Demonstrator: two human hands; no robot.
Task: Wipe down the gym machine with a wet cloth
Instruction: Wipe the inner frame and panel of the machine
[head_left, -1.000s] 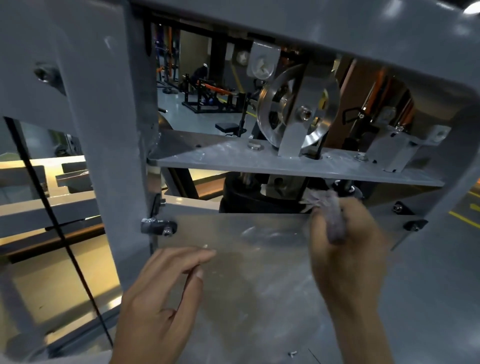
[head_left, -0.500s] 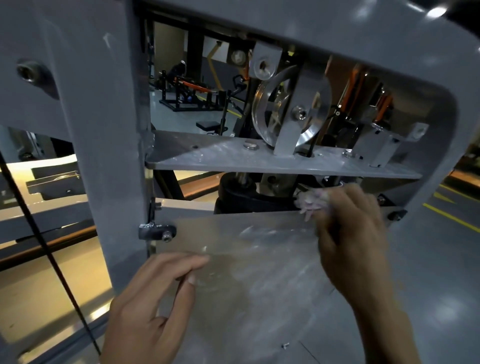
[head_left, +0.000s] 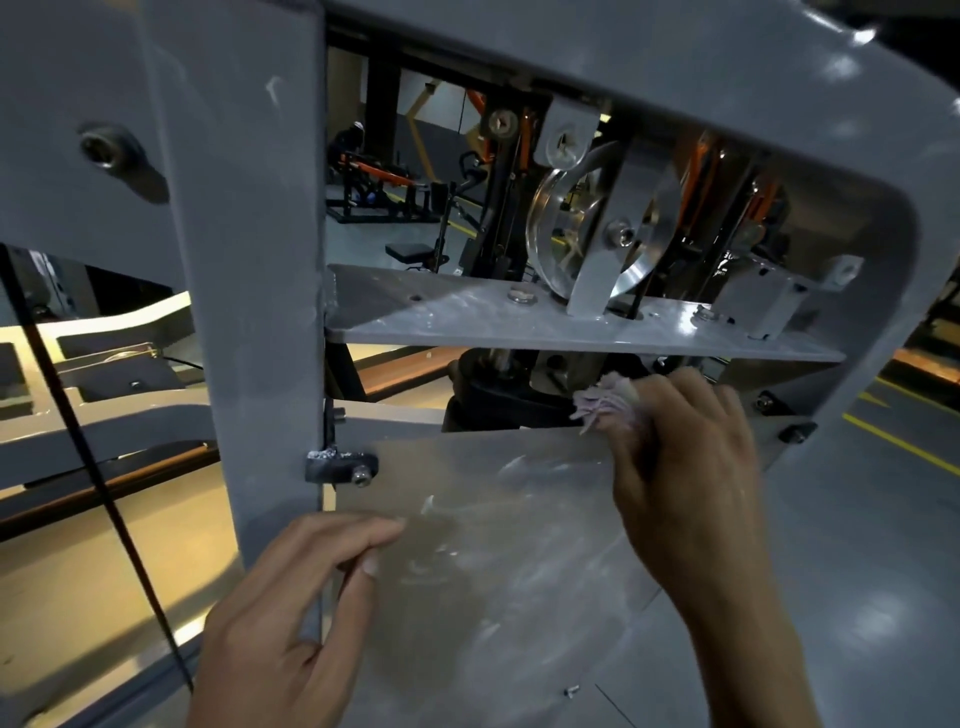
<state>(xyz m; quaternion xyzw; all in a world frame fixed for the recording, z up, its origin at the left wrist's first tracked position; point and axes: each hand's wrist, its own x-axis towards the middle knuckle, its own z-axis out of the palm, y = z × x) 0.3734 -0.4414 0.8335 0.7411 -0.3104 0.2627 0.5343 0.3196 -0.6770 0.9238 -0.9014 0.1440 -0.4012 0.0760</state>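
Note:
I face a grey steel gym machine frame (head_left: 249, 312) with a horizontal shelf plate (head_left: 467, 322) and a shiny pulley wheel (head_left: 582, 228) above it. Below the shelf is a clear, smeared cover panel (head_left: 493, 545). My right hand (head_left: 685, 467) is shut on a bunched pale cloth (head_left: 608, 405), which presses at the panel's top edge under the shelf. My left hand (head_left: 296, 613) rests with its fingers on the panel's left edge beside the frame upright, holding nothing.
A black cable (head_left: 98, 467) runs diagonally at the left. A bolted bracket (head_left: 343, 465) holds the panel to the upright. Other gym machines (head_left: 379, 187) stand in the background on a grey floor with yellow lines (head_left: 904, 441).
My right hand with the cloth has shifted slightly along the panel's top edge. The view has moved closer and a little to the right. My left hand stays on the panel's left edge.

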